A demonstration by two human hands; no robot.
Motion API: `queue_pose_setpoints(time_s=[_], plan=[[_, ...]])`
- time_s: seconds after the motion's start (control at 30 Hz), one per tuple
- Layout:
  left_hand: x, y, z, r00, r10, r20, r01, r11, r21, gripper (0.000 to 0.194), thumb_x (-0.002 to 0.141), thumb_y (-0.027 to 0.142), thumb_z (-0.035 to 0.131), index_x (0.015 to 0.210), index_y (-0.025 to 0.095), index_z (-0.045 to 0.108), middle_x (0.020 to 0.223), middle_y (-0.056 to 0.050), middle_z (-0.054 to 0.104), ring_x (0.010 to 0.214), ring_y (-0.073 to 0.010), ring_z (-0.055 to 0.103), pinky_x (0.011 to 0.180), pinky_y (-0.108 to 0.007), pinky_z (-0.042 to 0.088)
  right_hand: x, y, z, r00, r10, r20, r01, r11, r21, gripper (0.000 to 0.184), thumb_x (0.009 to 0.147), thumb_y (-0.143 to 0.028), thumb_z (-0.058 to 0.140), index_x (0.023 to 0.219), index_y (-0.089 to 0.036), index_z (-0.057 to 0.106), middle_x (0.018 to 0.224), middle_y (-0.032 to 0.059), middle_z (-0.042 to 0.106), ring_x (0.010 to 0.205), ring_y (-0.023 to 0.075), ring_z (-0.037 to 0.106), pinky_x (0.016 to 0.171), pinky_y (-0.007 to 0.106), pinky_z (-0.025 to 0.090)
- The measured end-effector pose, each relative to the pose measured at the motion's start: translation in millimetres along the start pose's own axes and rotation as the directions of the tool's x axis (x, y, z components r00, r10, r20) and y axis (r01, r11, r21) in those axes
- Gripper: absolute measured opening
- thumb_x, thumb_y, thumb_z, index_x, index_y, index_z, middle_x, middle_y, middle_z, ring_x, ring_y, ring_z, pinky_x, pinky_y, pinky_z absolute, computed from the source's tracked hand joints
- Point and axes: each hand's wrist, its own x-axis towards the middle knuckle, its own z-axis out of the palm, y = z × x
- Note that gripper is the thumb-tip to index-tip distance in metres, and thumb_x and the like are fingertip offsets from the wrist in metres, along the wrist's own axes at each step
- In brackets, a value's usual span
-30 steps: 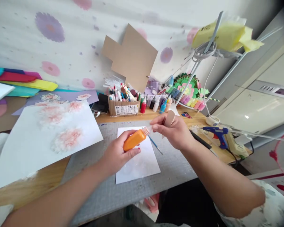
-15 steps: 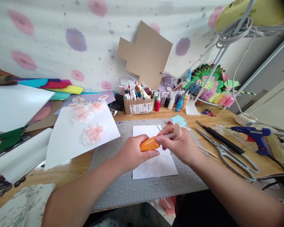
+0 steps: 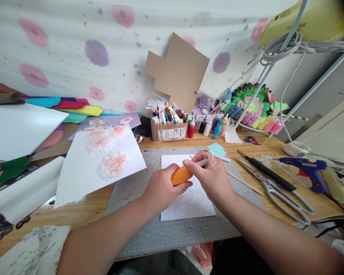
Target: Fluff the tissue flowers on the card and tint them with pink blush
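My left hand [image 3: 162,185] is wrapped round an orange plastic bottle [image 3: 180,176], held tilted above a white sheet of paper [image 3: 172,212]. At its upper right end, my right hand [image 3: 210,173] pinches by the pale nozzle [image 3: 202,162], thumb against the bottle. A beige rounded piece [image 3: 210,158], perhaps a craft stick's end, pokes out between the right fingers. Faint clear, shiny patches lie on the paper below the hands. Under the paper is a grey cutting mat [image 3: 132,229].
Left, a white sheet [image 3: 77,175] bears pink ruffled flowers [image 3: 114,165]. A cardboard box of pens [image 3: 172,133] and small paint bottles [image 3: 208,126] line the back. Scissors [image 3: 271,187], a black-handled tool [image 3: 269,172], a thin wooden stick [image 3: 245,182] and a blue glue gun [image 3: 306,168] lie right.
My right hand has shifted slightly left and closer round the bottle's end, its thumb now over the tip. The left hand still grips the bottle. The camera view has tilted slightly.
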Motion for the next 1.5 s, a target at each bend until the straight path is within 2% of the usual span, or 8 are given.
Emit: queue_pose_setpoints(time_s=[0.1,0.3,0.57,0.77,0.9,1.07,1.4,1.5], plan=[[-3,3,5.0,1.000,-0.028,-0.012,0.028,0.998,0.060,0.022,0.070,0.036,0.067,0.081,0.020,0.057,0.071,0.000,0.061,0.064,-0.0174,0.053,0.058,-0.028,0.035,-4,-2,6,0.993,-0.031,-0.109,0.024,0.997,-0.068,0.030,0.063,-0.040,0.069,0.053,-0.022,0.048,0.049,-0.0023,0.050,0.047,0.0111,0.044,0.043,0.025,0.036],[-15,15,5.5,0.943,-0.055,0.329,0.161,0.939,-0.304,0.014,0.063,0.020,0.061,0.072,0.019,0.050,0.062,0.006,0.045,0.058,-0.0104,0.039,0.055,-0.025,0.031,-14,-20,2,0.984,-0.162,-0.076,0.151,0.978,-0.143,0.028,0.061,-0.029,0.059,0.045,-0.024,0.037,0.042,-0.0040,0.039,0.041,0.0097,0.036,0.039,0.025,0.032],[-23,14,-1.2,0.710,0.160,0.686,0.346,0.769,-0.537,0.025,0.059,0.029,0.068,0.057,0.020,0.045,0.046,0.007,0.037,0.043,-0.0077,0.032,0.043,-0.024,0.024,-25,-34,-14,0.937,-0.313,0.157,0.320,0.947,-0.024,0.028,0.067,-0.032,0.061,0.050,-0.023,0.041,0.044,-0.0037,0.045,0.041,0.0094,0.038,0.039,0.024,0.032],[-7,8,-9.3,0.877,0.119,0.466,0.139,0.865,-0.482,0.032,0.066,0.043,0.071,0.071,0.018,0.052,0.061,0.007,0.040,0.055,-0.0083,0.033,0.051,-0.022,0.027,-1,-18,-47,0.834,-0.225,0.504,0.272,0.962,-0.021,0.023,0.075,-0.039,0.069,0.074,-0.018,0.059,0.065,-0.0010,0.061,0.055,0.0088,0.052,0.049,0.020,0.040],[-2,5,-11.2,0.880,0.090,0.467,0.092,0.931,-0.353,0.033,0.067,0.045,0.071,0.076,0.017,0.055,0.067,0.006,0.041,0.062,-0.0101,0.035,0.056,-0.022,0.028,7,-12,-63,0.671,-0.322,0.667,0.378,0.924,0.066,0.017,0.080,-0.028,0.067,0.092,-0.017,0.061,0.085,0.0024,0.063,0.073,0.0103,0.057,0.065,0.022,0.046],[1,1,-8.8,0.921,0.029,0.390,0.009,0.995,-0.096,0.039,0.066,0.052,0.071,0.074,0.017,0.055,0.066,0.005,0.045,0.062,-0.0120,0.038,0.055,-0.022,0.027,6,-5,-65,0.766,-0.190,0.615,0.305,0.948,-0.087,0.022,0.078,-0.035,0.069,0.086,-0.016,0.062,0.065,-0.0022,0.059,0.055,0.0083,0.051,0.049,0.019,0.038],[7,-8,-10.5,0.904,0.078,0.421,0.025,0.972,-0.234,0.044,0.077,0.061,0.057,0.085,0.018,0.055,0.063,0.006,0.044,0.055,-0.0099,0.039,0.050,-0.020,0.030,9,2,-61,0.751,-0.317,0.580,0.494,0.852,-0.173,0.019,0.081,-0.031,0.068,0.092,-0.016,0.064,0.078,0.0015,0.070,0.066,0.0107,0.061,0.060,0.022,0.045],[9,-9,-15.1,0.873,0.058,0.483,0.114,0.941,-0.319,0.045,0.078,0.060,0.057,0.094,0.018,0.056,0.060,0.006,0.046,0.050,-0.0086,0.039,0.047,-0.019,0.031,9,2,-58,0.684,-0.440,0.582,0.588,0.805,-0.082,0.012,0.083,-0.025,0.066,0.090,-0.016,0.064,0.084,0.0043,0.070,0.075,0.0126,0.063,0.067,0.024,0.048]])
